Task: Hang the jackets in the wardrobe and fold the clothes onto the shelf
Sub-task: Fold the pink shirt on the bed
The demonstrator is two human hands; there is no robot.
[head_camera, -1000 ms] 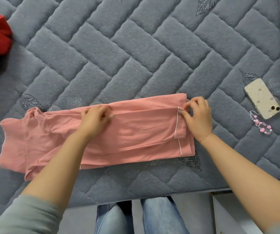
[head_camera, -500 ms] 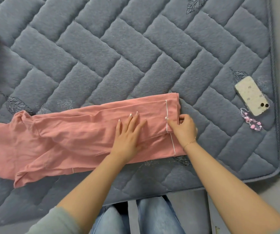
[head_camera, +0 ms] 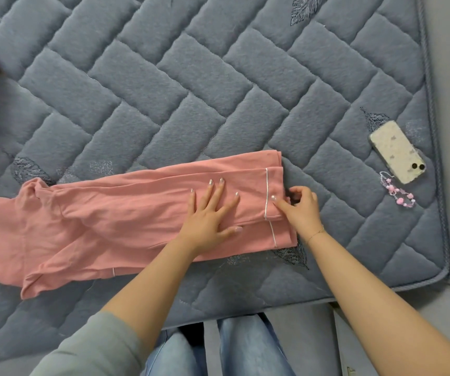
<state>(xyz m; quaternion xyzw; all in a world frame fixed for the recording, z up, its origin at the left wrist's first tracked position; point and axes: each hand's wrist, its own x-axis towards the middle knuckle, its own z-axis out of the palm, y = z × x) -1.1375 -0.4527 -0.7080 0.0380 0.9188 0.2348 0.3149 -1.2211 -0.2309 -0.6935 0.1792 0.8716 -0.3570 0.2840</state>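
Left hand (head_camera: 208, 215), a second ago curled on the far edge of the pink garment (head_camera: 126, 218) near its middle, now lies flat with fingers spread, pressing the cloth further right, just beside the white piping; right hand (head_camera: 301, 210) has shifted from the far right corner toward the near side and now pinches the right-hand edge at the piping; fabric under the flat hand lies smoother than before

Single head-worn wide-angle view, looking steeply down from above the near edge of the bed (head_camera: 218, 77). Close range: forearms fill the lower frame. Bed's right edge and near edge both in frame.
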